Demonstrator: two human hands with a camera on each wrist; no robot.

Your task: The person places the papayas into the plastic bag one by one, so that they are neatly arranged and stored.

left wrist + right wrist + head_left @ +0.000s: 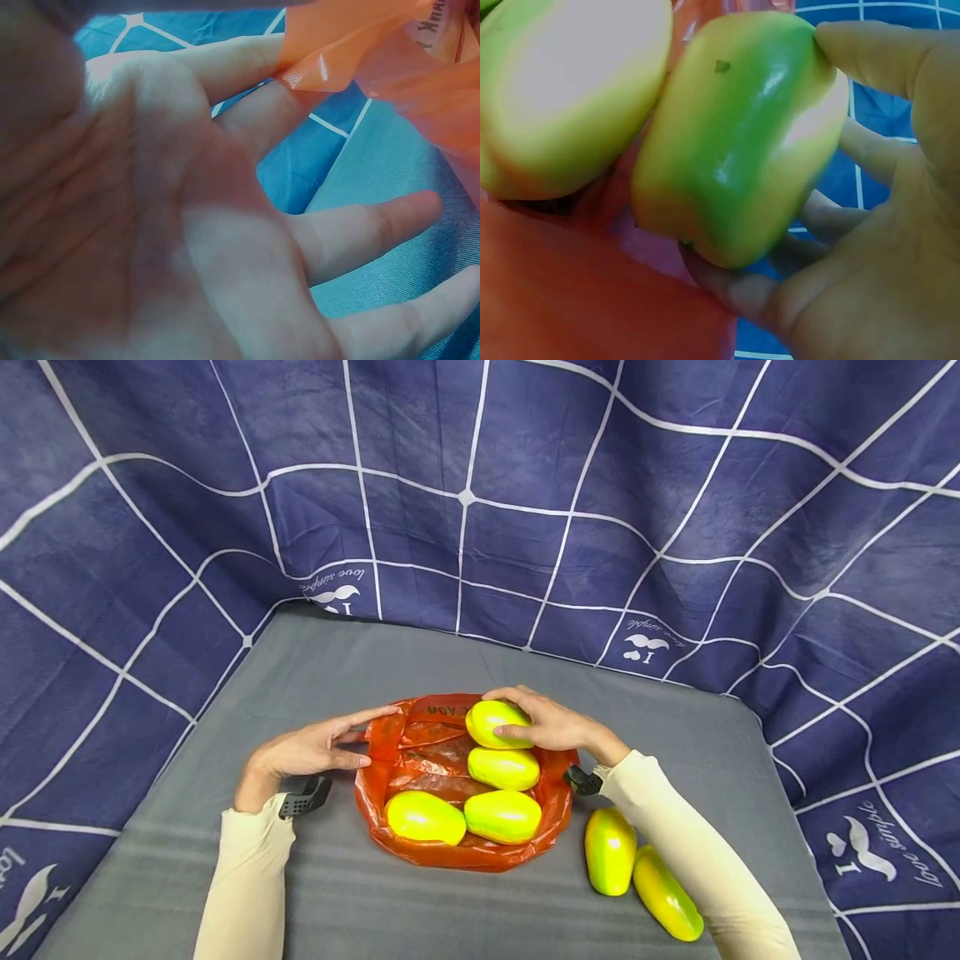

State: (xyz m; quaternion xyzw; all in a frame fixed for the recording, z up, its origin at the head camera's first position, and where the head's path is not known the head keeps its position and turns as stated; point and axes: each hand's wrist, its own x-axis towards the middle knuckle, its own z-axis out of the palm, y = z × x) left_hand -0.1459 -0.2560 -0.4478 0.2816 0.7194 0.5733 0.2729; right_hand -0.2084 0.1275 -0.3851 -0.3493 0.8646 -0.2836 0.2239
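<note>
A red plastic bag lies spread with its mouth up on the grey surface. My right hand grips a yellow-green papaya at the bag's far right side. In the right wrist view, fingers and thumb span that papaya, which has a small dark mark. Inside the bag are three others: one papaya just below the held one, another papaya nearer, and a papaya at the near left. My left hand has extended, spread fingers touching the bag's left edge.
Two more papayas lie outside the bag at the right: one papaya upright in view, another papaya slanting beside my right sleeve. A grey cloth covers the surface. Blue curtains with white lines hang around it.
</note>
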